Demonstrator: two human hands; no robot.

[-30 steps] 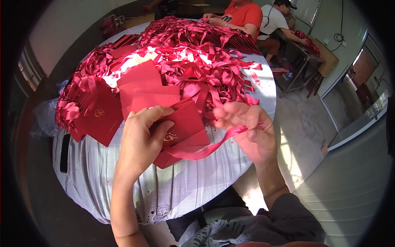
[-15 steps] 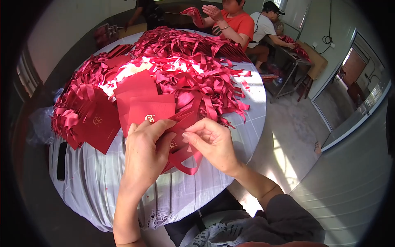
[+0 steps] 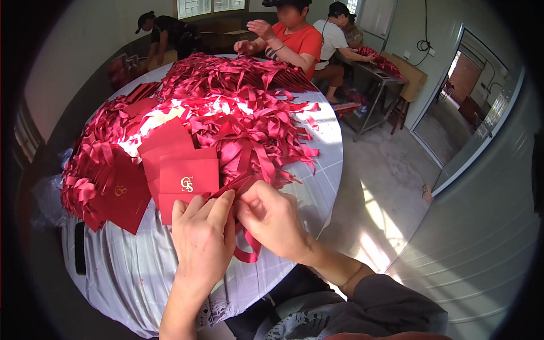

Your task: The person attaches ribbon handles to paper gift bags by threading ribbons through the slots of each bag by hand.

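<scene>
Near the table's front edge, my left hand (image 3: 204, 238) is closed on a red paper pouch (image 3: 242, 182), its fingers over the top. My right hand (image 3: 269, 221) pinches at the pouch's right side, fingertips bent inward and partly hidden. Below the hands hangs a loop of red ribbon (image 3: 245, 256). Just beyond my left hand lie overlapping flat red pouches (image 3: 201, 164), one with a gold emblem. Farther left is a fanned stack of similar pouches (image 3: 124, 198) with ribbons bunched at its side.
A large heap of red ribboned pouches (image 3: 226, 76) covers the far half of the round table with its pale cloth (image 3: 136, 283). A black strip (image 3: 80, 249) lies at the left edge. Across stands a person in a red shirt (image 3: 303, 42); other people work behind. A metal side table (image 3: 374, 79) stands right.
The view has shifted, so the table sits lower and farther left. My right hand has closed in against the pouch, its fingers curling more. The person in red has lowered one hand.
</scene>
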